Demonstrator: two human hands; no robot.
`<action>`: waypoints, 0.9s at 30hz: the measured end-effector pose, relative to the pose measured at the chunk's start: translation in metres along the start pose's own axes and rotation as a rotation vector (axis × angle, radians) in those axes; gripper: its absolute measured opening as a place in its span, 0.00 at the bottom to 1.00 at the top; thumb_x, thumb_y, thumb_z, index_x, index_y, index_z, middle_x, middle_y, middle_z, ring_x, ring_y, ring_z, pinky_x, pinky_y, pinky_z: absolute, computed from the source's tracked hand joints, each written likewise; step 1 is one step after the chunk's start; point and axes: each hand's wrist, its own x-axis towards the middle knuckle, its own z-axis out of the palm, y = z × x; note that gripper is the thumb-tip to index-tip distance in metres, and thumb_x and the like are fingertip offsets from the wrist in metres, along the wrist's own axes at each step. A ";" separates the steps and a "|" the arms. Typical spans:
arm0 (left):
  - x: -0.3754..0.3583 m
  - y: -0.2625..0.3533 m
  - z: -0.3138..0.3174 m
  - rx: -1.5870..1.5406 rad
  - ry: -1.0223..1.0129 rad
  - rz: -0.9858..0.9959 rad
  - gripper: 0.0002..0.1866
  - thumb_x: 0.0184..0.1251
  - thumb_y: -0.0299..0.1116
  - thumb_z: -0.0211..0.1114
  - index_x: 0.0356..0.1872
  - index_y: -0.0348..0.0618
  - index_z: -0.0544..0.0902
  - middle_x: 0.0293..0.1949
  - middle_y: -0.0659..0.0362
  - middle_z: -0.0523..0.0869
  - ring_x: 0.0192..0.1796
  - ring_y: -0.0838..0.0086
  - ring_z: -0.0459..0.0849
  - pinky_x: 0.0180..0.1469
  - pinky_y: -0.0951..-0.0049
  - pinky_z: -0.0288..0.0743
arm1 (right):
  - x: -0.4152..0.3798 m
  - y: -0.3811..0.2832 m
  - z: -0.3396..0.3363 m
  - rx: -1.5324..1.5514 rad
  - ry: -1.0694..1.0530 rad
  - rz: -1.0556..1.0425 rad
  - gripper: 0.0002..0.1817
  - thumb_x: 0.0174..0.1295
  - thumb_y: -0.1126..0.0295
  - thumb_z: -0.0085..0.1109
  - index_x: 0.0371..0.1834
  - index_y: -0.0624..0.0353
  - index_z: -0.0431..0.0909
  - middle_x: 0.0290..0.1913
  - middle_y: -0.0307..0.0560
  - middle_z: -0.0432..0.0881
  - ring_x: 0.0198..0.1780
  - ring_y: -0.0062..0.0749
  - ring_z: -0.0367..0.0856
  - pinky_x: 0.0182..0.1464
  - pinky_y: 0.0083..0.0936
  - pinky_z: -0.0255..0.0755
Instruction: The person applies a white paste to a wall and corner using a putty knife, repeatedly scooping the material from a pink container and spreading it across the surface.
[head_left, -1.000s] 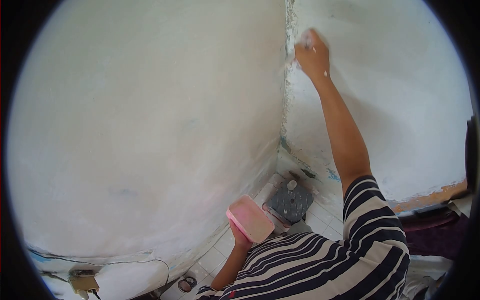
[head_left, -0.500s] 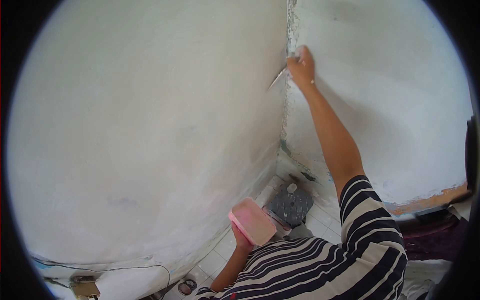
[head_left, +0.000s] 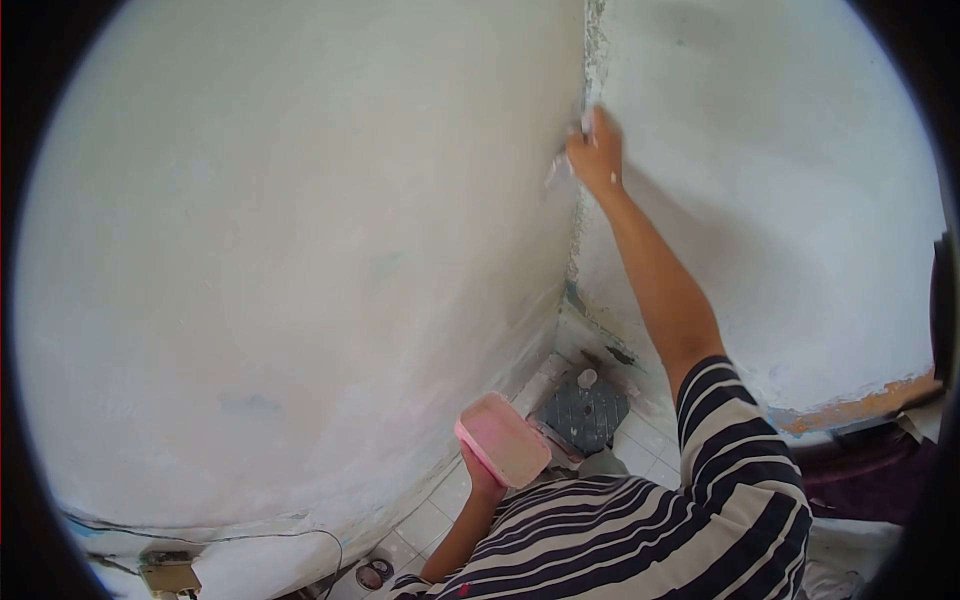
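Note:
My right hand (head_left: 597,158) is closed round a putty knife (head_left: 560,170), whose blurred blade lies against the left wall (head_left: 300,230) close to the corner. White smears mark the fingers and wrist. Low in front of my body, my left hand (head_left: 483,472) grips a pink rectangular tub (head_left: 503,438) from below and the side. Pale material with pink patches shows in the tub. A rough, chipped strip (head_left: 594,50) runs down the corner between the two walls.
On the tiled floor (head_left: 425,525) at the corner stands a dark grey stool or box (head_left: 590,412) with a whitish object on top. A roll of tape (head_left: 374,573) lies lower left, near a wall box (head_left: 170,578) and a cable. Dark red cloth (head_left: 865,490) is at the right.
My right hand has shifted slightly down and left, and the knife blade has turned so that its face shows, blurred. The tub in my left hand has hardly moved.

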 end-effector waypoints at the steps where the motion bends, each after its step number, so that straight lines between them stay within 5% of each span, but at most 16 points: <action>1: 0.000 0.000 -0.001 -0.025 -0.003 -0.017 0.40 0.77 0.69 0.33 0.77 0.54 0.62 0.72 0.56 0.72 0.72 0.59 0.73 0.73 0.52 0.67 | 0.016 -0.027 -0.014 0.030 0.051 -0.049 0.20 0.58 0.65 0.58 0.50 0.66 0.73 0.34 0.64 0.84 0.39 0.60 0.85 0.44 0.45 0.77; 6: -0.001 0.003 0.018 0.035 -0.064 -0.046 0.40 0.77 0.69 0.33 0.77 0.53 0.62 0.71 0.56 0.73 0.71 0.58 0.74 0.72 0.51 0.68 | 0.052 -0.106 -0.088 0.174 0.132 0.017 0.12 0.56 0.67 0.57 0.35 0.63 0.69 0.27 0.60 0.81 0.34 0.58 0.83 0.40 0.43 0.76; 9: 0.009 -0.002 0.007 0.014 -0.101 -0.053 0.40 0.77 0.69 0.32 0.77 0.52 0.62 0.72 0.56 0.72 0.72 0.58 0.73 0.73 0.52 0.67 | 0.015 -0.060 -0.080 -0.022 0.023 0.045 0.14 0.54 0.65 0.57 0.38 0.63 0.72 0.28 0.60 0.82 0.34 0.57 0.84 0.40 0.43 0.76; 11: 0.018 -0.007 -0.001 -0.009 -0.087 -0.032 0.41 0.77 0.69 0.32 0.78 0.51 0.61 0.73 0.56 0.71 0.73 0.59 0.72 0.74 0.53 0.66 | -0.025 0.013 -0.033 -0.118 0.103 -0.012 0.15 0.56 0.66 0.57 0.42 0.63 0.72 0.29 0.64 0.82 0.36 0.64 0.83 0.42 0.50 0.76; 12: 0.019 -0.006 -0.001 -0.022 -0.083 -0.057 0.41 0.77 0.69 0.33 0.78 0.51 0.61 0.73 0.56 0.71 0.73 0.59 0.72 0.74 0.53 0.66 | -0.040 0.030 -0.018 -0.107 -0.023 0.089 0.15 0.57 0.67 0.57 0.43 0.63 0.72 0.31 0.65 0.83 0.37 0.66 0.83 0.43 0.51 0.76; 16: 0.019 -0.006 0.006 0.021 -0.069 -0.067 0.41 0.77 0.69 0.33 0.78 0.51 0.61 0.74 0.56 0.71 0.73 0.59 0.72 0.74 0.54 0.66 | -0.043 0.032 0.001 -0.037 -0.139 0.200 0.15 0.58 0.68 0.56 0.46 0.63 0.73 0.36 0.68 0.83 0.42 0.69 0.82 0.47 0.55 0.74; 19: 0.012 -0.004 0.014 0.044 -0.040 -0.074 0.41 0.77 0.69 0.32 0.78 0.51 0.61 0.74 0.56 0.71 0.73 0.59 0.72 0.74 0.54 0.66 | 0.010 -0.021 -0.009 0.009 0.013 -0.020 0.14 0.58 0.66 0.57 0.45 0.62 0.74 0.39 0.69 0.83 0.45 0.67 0.82 0.47 0.51 0.75; 20: 0.013 -0.006 0.010 0.044 -0.035 -0.078 0.41 0.77 0.69 0.32 0.78 0.51 0.61 0.74 0.56 0.71 0.73 0.59 0.72 0.74 0.54 0.66 | 0.029 -0.047 -0.020 -0.006 0.068 -0.027 0.15 0.58 0.65 0.58 0.44 0.63 0.75 0.39 0.66 0.84 0.45 0.65 0.83 0.48 0.49 0.75; 22: 0.018 -0.009 0.000 0.022 -0.051 -0.092 0.40 0.77 0.69 0.31 0.77 0.52 0.62 0.73 0.56 0.72 0.73 0.59 0.73 0.74 0.53 0.66 | 0.065 -0.084 -0.044 0.036 0.261 -0.169 0.12 0.56 0.68 0.62 0.34 0.64 0.72 0.27 0.56 0.78 0.28 0.47 0.79 0.32 0.41 0.72; 24: 0.015 -0.004 0.011 0.043 -0.026 -0.103 0.40 0.77 0.69 0.31 0.77 0.52 0.61 0.73 0.56 0.71 0.73 0.59 0.72 0.74 0.53 0.66 | 0.079 -0.112 -0.076 0.366 0.200 -0.020 0.10 0.56 0.70 0.61 0.35 0.63 0.72 0.25 0.49 0.78 0.22 0.36 0.78 0.24 0.35 0.70; 27: 0.017 -0.003 0.011 0.051 -0.016 -0.105 0.41 0.77 0.69 0.31 0.78 0.52 0.61 0.73 0.56 0.71 0.73 0.59 0.72 0.74 0.54 0.66 | 0.076 -0.082 -0.092 0.166 0.256 -0.120 0.09 0.56 0.72 0.60 0.37 0.61 0.72 0.25 0.45 0.79 0.20 0.28 0.77 0.19 0.30 0.69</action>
